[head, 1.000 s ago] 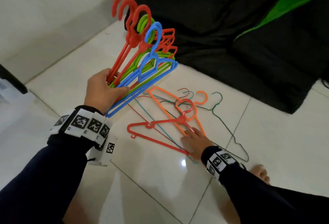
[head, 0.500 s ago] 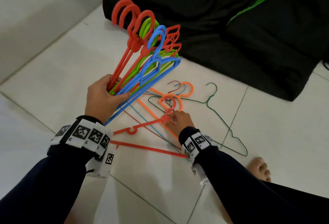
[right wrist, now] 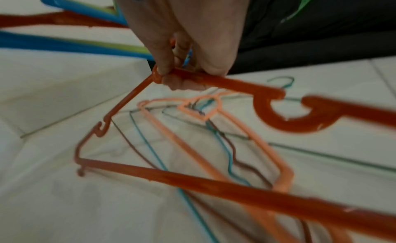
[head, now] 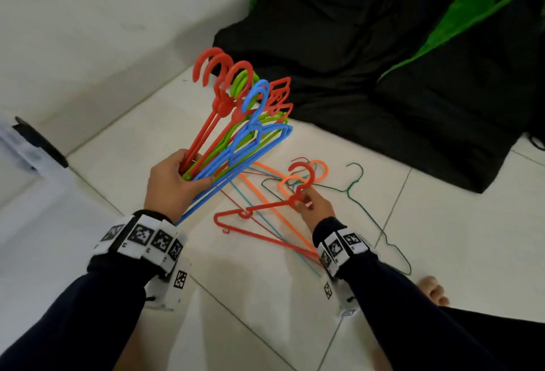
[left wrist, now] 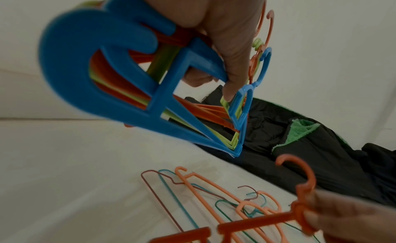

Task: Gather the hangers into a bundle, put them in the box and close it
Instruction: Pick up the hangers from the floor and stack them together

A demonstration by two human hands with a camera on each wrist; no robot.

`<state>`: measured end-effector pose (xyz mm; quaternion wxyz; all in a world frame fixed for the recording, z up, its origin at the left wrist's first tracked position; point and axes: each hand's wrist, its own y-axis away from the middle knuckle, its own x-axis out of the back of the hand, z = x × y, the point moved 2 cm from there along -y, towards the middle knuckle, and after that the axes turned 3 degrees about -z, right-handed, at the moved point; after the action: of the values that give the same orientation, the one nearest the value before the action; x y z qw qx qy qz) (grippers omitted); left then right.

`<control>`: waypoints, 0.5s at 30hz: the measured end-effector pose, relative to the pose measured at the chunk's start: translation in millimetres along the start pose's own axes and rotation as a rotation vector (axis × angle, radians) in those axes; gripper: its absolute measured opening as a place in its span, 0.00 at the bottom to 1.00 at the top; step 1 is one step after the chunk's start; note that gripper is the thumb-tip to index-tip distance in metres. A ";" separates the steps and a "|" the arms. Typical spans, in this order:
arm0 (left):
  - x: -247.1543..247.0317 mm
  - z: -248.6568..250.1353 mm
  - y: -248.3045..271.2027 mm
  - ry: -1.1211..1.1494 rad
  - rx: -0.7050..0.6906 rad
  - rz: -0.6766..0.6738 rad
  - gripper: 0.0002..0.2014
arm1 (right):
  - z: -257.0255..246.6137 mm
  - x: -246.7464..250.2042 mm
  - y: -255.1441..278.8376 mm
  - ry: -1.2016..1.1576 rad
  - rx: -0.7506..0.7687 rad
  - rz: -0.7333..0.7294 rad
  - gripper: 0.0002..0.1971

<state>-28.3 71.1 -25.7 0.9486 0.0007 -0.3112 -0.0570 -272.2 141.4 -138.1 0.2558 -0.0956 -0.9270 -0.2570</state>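
My left hand [head: 169, 184] grips bundle of red, green, blue plastic hangers [head: 236, 122], hooks toward 12 o'clock. My right hand [head: 314, 208] pinches neck of red plastic hanger [head: 265, 208], one end lifted off white tiled floor [head: 442, 223]. Under it: orange plastic hanger [head: 274, 208], thin wire hangers [head: 368, 208]. Black-green fabric [head: 383, 75] at 1 o'clock.

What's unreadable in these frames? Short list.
- Box: not identifiable in any view.
- Count in the bundle: hangers overlap in head view, blurred in left wrist view.
- Red hanger: far corner hidden behind the right hand's wrist in head view.
- Wire hangers: tangled, blurred in right wrist view.
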 end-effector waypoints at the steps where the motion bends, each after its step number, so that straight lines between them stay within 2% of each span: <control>1: 7.7 2.1 3.5 -0.019 -0.001 0.005 0.14 | -11.1 11.3 6.5 0.007 0.061 0.025 0.10; 3: 24.4 7.8 10.4 -0.060 -0.005 0.008 0.15 | -35.4 34.3 20.4 0.047 0.189 0.039 0.12; 6: 47.2 19.7 22.5 -0.102 -0.024 -0.003 0.15 | -76.5 61.2 40.0 0.118 0.382 -0.042 0.10; 10: 66.6 37.6 40.6 -0.072 -0.043 -0.077 0.14 | -131.5 77.0 71.5 0.044 0.641 -0.129 0.11; 12: 72.4 47.8 49.3 -0.047 -0.062 -0.143 0.14 | -151.5 78.6 83.2 0.040 0.732 -0.063 0.08; 15: 76.8 60.2 59.2 -0.008 -0.078 -0.222 0.15 | -165.0 83.8 91.5 0.087 0.784 0.114 0.06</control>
<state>3.9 123.6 70.4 0.9345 -0.0020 -0.3107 -0.1738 -245.1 136.2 66.5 0.3258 -0.0311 -0.9363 0.1271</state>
